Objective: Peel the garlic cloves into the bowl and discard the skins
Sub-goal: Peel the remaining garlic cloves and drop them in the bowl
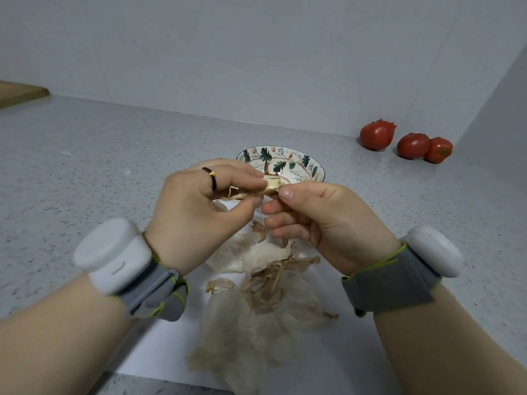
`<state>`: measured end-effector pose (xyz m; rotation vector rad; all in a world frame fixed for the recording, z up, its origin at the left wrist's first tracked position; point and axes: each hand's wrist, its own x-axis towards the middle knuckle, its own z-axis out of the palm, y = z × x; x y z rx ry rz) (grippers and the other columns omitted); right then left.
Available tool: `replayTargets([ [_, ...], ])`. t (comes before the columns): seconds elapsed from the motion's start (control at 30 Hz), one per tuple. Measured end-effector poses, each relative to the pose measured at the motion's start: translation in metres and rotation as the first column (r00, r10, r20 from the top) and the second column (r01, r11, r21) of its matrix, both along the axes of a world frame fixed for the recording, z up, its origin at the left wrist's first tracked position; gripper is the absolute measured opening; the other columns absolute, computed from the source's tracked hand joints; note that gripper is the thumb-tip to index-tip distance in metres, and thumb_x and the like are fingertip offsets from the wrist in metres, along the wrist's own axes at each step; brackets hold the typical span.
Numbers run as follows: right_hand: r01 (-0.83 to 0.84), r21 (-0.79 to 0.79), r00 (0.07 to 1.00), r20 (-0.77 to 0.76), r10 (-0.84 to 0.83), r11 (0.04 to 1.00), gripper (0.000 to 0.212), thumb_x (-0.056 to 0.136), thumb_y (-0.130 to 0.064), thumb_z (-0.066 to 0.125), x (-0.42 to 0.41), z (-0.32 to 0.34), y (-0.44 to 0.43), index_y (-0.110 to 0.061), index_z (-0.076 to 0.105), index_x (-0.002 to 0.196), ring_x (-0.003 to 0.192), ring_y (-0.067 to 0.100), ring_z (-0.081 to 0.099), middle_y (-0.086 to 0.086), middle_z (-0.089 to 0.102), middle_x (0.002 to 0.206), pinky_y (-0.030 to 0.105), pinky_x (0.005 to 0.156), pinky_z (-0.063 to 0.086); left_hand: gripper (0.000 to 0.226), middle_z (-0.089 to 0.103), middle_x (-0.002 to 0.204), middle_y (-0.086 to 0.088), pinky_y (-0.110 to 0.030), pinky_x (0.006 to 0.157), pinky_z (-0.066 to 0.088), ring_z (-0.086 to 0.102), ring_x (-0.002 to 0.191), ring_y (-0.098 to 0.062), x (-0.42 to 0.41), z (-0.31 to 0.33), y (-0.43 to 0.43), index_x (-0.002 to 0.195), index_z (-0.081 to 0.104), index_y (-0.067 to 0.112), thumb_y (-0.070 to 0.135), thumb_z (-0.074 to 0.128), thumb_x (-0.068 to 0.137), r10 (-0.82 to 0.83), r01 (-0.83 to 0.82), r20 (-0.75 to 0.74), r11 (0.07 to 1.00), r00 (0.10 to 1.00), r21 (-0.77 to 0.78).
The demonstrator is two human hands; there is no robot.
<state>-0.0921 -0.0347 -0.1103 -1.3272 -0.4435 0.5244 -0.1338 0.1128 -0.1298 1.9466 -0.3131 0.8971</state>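
A garlic clove (271,186) with loose tan skin hangs in the air just in front of the leaf-patterned bowl (308,166). My left hand (199,212) pinches the clove between thumb and fingers, with skin strands trailing under it. My right hand (319,218) pinches the clove's right end with thumb and forefinger, the other fingers curled below. Under both hands a pile of papery garlic skins (256,303) lies on a white sheet (328,363). The inside of the bowl is mostly hidden by my hands.
Three red tomatoes (377,135) sit at the back right by the wall corner. A wooden board's corner (20,92) shows at the far left. The speckled grey counter (85,166) runs left and right of the sheet. Both wrists carry grey bands with white units.
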Motion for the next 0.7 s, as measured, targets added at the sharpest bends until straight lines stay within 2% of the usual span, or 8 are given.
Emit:
replayTargets([
  [0.1, 0.006, 0.004, 1.000, -0.019, -0.006, 1.000, 0.015, 0.084, -0.005, 0.048, 0.0003, 0.0003, -0.0004, -0.001, 0.060, 0.075, 0.045, 0.008, 0.060, 0.003, 0.065, 0.054, 0.017, 0.047, 0.052, 0.017, 0.063, 0.086, 0.021, -0.005, 0.069, 0.046, 0.062, 0.079, 0.007, -0.0017, 0.0014, -0.0009, 0.081, 0.070, 0.026, 0.030, 0.065, 0.066, -0.032, 0.032, 0.013, 0.999, 0.999, 0.027],
  [0.17, 0.002, -0.004, 1.000, -0.014, -0.002, 1.000, 0.016, 0.085, -0.004, 0.048, 0.0002, 0.0008, -0.0004, 0.000, 0.060, 0.075, 0.045, 0.008, 0.060, 0.003, 0.064, 0.054, 0.017, 0.047, 0.052, 0.015, 0.066, 0.078, 0.020, -0.004, 0.065, 0.046, 0.063, 0.074, 0.006, -0.0024, 0.0027, -0.0006, 0.077, 0.070, 0.025, 0.032, 0.066, 0.064, -0.057, 0.057, 0.001, 0.998, 0.998, 0.006],
  [0.3, -0.002, -0.032, 1.000, 0.031, 0.003, 0.999, 0.019, 0.084, -0.003, 0.049, -0.0013, 0.0008, 0.0006, -0.002, 0.061, 0.070, 0.047, 0.009, 0.061, 0.003, 0.065, 0.054, 0.017, 0.048, 0.053, 0.013, 0.068, 0.073, 0.021, -0.007, 0.064, 0.047, 0.064, 0.072, 0.003, -0.0001, -0.0008, 0.0006, 0.074, 0.069, 0.035, 0.037, 0.064, 0.062, -0.061, 0.059, -0.042, 0.997, 0.997, -0.047],
  [0.37, 0.004, -0.037, 0.998, 0.067, -0.002, 0.999, 0.018, 0.084, -0.004, 0.050, -0.0014, 0.0004, 0.0011, -0.004, 0.062, 0.070, 0.048, 0.009, 0.061, 0.002, 0.064, 0.054, 0.017, 0.049, 0.053, 0.024, 0.066, 0.076, 0.029, -0.007, 0.065, 0.048, 0.063, 0.072, 0.004, 0.0010, -0.0009, 0.0009, 0.082, 0.067, 0.042, 0.041, 0.064, 0.058, -0.076, 0.068, -0.076, 0.992, 0.994, -0.104],
  [0.43, 0.014, -0.048, 0.992, 0.130, -0.007, 0.999, 0.017, 0.082, -0.003, 0.052, -0.0016, 0.0005, 0.0015, -0.005, 0.063, 0.068, 0.048, 0.009, 0.061, 0.002, 0.064, 0.054, 0.017, 0.050, 0.053, 0.040, 0.064, 0.078, 0.032, -0.007, 0.065, 0.048, 0.062, 0.072, 0.006, 0.0014, -0.0004, 0.0006, 0.098, 0.057, 0.044, 0.042, 0.063, 0.058, -0.061, 0.057, -0.066, 0.997, 0.996, -0.060],
  [0.5, 0.025, -0.049, 0.982, 0.187, -0.015, 0.999, 0.015, 0.079, -0.001, 0.055, -0.0022, 0.0008, 0.0021, -0.005, 0.064, 0.067, 0.047, 0.008, 0.060, 0.001, 0.063, 0.052, 0.017, 0.050, 0.052, 0.043, 0.063, 0.078, 0.031, -0.006, 0.062, 0.048, 0.061, 0.071, 0.005, 0.0012, 0.0007, 0.0008, 0.100, 0.053, 0.044, 0.041, 0.064, 0.058, -0.073, 0.070, -0.072, 0.997, 0.995, -0.044],
  [0.6, 0.024, -0.063, 0.970, 0.243, -0.008, 0.998, 0.016, 0.078, 0.002, 0.055, -0.0014, 0.0009, 0.0013, -0.005, 0.064, 0.067, 0.045, 0.008, 0.059, 0.001, 0.062, 0.048, 0.017, 0.048, 0.052, 0.041, 0.065, 0.075, 0.025, -0.007, 0.061, 0.048, 0.062, 0.067, 0.003, 0.0004, 0.0006, 0.0011, 0.089, 0.063, 0.038, 0.033, 0.075, 0.049, -0.106, 0.096, -0.102, 0.990, 0.989, -0.100],
  [0.7, 0.007, -0.090, 0.963, 0.270, 0.018, 0.996, 0.017, 0.080, 0.004, 0.052, 0.0002, -0.0002, 0.0009, -0.004, 0.063, 0.069, 0.043, 0.008, 0.059, 0.001, 0.061, 0.046, 0.016, 0.046, 0.051, 0.024, 0.066, 0.065, 0.020, -0.008, 0.058, 0.049, 0.060, 0.059, 0.002, -0.0016, 0.0033, 0.0000, 0.060, 0.070, 0.036, 0.024, 0.081, 0.043, -0.156, 0.125, -0.174, 0.976, 0.972, -0.177],
])
